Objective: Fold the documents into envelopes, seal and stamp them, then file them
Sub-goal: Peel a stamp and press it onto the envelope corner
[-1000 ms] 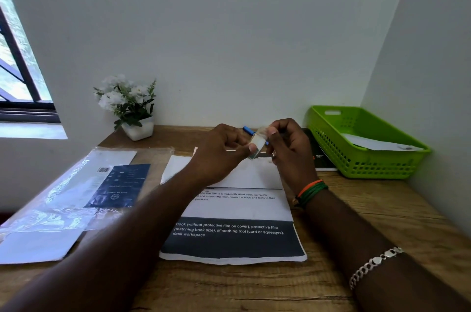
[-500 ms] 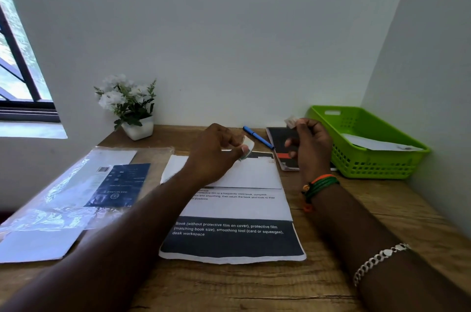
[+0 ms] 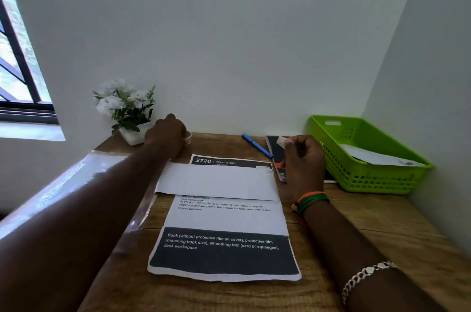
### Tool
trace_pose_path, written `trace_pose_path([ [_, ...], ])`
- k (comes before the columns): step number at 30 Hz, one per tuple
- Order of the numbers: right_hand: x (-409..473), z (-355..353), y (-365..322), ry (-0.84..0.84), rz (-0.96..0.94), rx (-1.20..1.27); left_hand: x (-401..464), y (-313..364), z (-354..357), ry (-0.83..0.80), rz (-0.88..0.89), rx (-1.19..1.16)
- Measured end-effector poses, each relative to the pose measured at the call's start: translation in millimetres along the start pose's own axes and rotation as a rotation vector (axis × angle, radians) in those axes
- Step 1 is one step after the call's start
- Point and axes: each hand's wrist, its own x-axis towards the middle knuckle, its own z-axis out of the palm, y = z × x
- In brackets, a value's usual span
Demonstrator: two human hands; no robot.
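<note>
A white envelope (image 3: 216, 181) lies flat across the upper part of a printed document (image 3: 224, 238) in the middle of the wooden desk (image 3: 356, 230). My left hand (image 3: 167, 137) is stretched to the back of the desk beside the plant, its fingers curled round a small pale tape roll (image 3: 188, 136) that is mostly hidden. My right hand (image 3: 303, 159) hovers just right of the envelope and pinches a short piece of clear tape (image 3: 281, 139) between thumb and fingertip.
A green basket (image 3: 339, 176) at the right wall holds a white envelope (image 3: 377, 157). A blue pen (image 3: 256, 145) and a dark booklet (image 3: 276, 156) lie behind the envelope. A potted white flower (image 3: 127, 113) stands back left. Clear plastic sleeves (image 3: 76, 184) cover the left side.
My hands have separated with a piece of tape torn off. The left hand carried the roll back left toward the plant. The right hand stays right of the envelope, holding the piece.
</note>
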Motion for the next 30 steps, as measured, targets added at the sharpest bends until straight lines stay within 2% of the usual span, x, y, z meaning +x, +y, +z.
trace_pose_path([
  [3, -4, 1, -5, -0.022, -0.011, 0.014, 2, -8, 8, 0.008, -0.034, -0.100],
  [7, -7, 2, -7, -0.061, 0.017, -0.012, -10, 2, 10, 0.159, 0.022, 0.058],
  [8, -8, 2, -8, -0.065, 0.019, -0.019, -19, 13, 5, 0.215, 0.057, 0.011],
  [10, -9, 4, -9, -0.072, 0.006, -0.029, -44, 44, -5, 0.256, 0.086, -0.280],
  [12, -12, 7, -10, -0.098, -0.032, -0.047, -73, 81, -13, 0.136, 0.045, -0.600],
  [16, -20, 7, -11, -0.175, -0.245, -0.170, -119, 124, -20, -0.374, -0.134, -1.138],
  [17, -21, 7, -13, -0.202, -0.316, -0.207, -121, 125, -18, -0.423, -0.147, -1.204],
  [20, -22, 7, -13, -0.264, -0.452, -0.280, -122, 116, -14, -0.379, -0.149, -1.365],
  [22, -24, 9, -12, -0.319, -0.469, -0.285, -121, 108, -12, -0.359, -0.131, -1.392],
  [25, -26, 9, -14, -0.388, -0.455, -0.258, -118, 101, -10, -0.334, -0.102, -1.313],
  [27, -27, 8, -16, -0.366, -0.421, -0.218, -115, 97, -11, -0.298, -0.064, -1.230],
  [30, -23, 5, -18, -0.293, -0.368, -0.174, -106, 89, -4, -0.151, 0.167, -0.842],
])
